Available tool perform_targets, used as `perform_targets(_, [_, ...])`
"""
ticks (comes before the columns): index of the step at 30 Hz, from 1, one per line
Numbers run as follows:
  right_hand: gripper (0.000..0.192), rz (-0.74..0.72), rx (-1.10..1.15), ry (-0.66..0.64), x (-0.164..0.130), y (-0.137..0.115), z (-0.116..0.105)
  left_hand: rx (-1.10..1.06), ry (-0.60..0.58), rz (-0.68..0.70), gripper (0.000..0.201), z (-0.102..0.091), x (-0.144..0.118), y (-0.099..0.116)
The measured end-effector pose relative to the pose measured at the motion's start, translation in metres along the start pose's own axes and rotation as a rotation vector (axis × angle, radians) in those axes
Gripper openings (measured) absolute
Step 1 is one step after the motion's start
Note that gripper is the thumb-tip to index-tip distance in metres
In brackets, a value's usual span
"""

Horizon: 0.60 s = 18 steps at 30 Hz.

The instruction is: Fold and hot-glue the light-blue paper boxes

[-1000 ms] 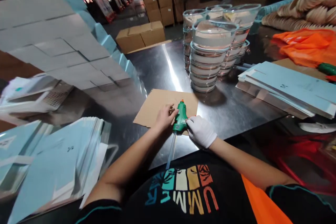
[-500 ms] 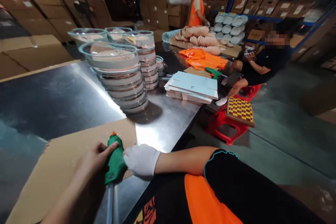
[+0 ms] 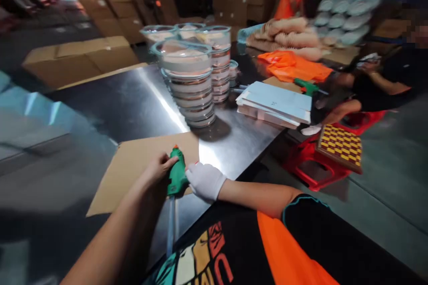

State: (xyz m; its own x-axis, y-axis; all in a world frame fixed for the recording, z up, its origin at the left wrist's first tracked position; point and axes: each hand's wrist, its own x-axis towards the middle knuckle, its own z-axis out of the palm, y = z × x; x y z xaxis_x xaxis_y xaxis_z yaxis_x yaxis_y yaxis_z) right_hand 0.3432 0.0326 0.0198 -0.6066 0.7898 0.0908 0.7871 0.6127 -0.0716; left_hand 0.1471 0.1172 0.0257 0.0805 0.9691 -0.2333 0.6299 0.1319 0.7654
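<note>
On the flat sheet of brown cardboard (image 3: 133, 169) lying on the shiny steel table (image 3: 110, 102), a green plastic glue gun with an orange nozzle (image 3: 176, 173) rests near the sheet's right-hand edge. Its long axis runs from the person's body outward across the cardboard, the orange tip pointing away from the person toward the stacks of clear glass bowls (image 3: 192, 80); a pale translucent glue stick (image 3: 170, 227) trails out of its rear end toward the black printed shirt. The bare left hand (image 3: 157, 170) lies against the gun's left side, fingers curled lightly around the body. The right hand in a white cloth glove (image 3: 205, 180) presses against the gun's right side, fingers bunched together. Beyond the cardboard and right of the bowls sits a stack of pale blue folded cartons (image 3: 276, 102). Further right of the cardboard, off the table, stands a red plastic stool (image 3: 307, 164).
</note>
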Motion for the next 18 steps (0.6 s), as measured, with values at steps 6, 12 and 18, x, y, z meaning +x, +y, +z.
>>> perform_targets(6, [0.031, 0.02, 0.036, -0.055, 0.006, 0.004, -0.006, -0.114, -0.018, -0.016, 0.045, -0.009, 0.008, -0.012])
perform_targets(12, [0.034, 0.045, 0.033, -0.134, 0.012, 0.003, -0.013, -0.077, 0.111, -0.023, 0.047, 0.005, 0.019, -0.025])
perform_targets(18, [0.032, 0.05, 0.021, -0.146, 0.015, 0.004, -0.01, 0.013, 0.218, -0.026, 0.057, 0.009, 0.039, -0.02])
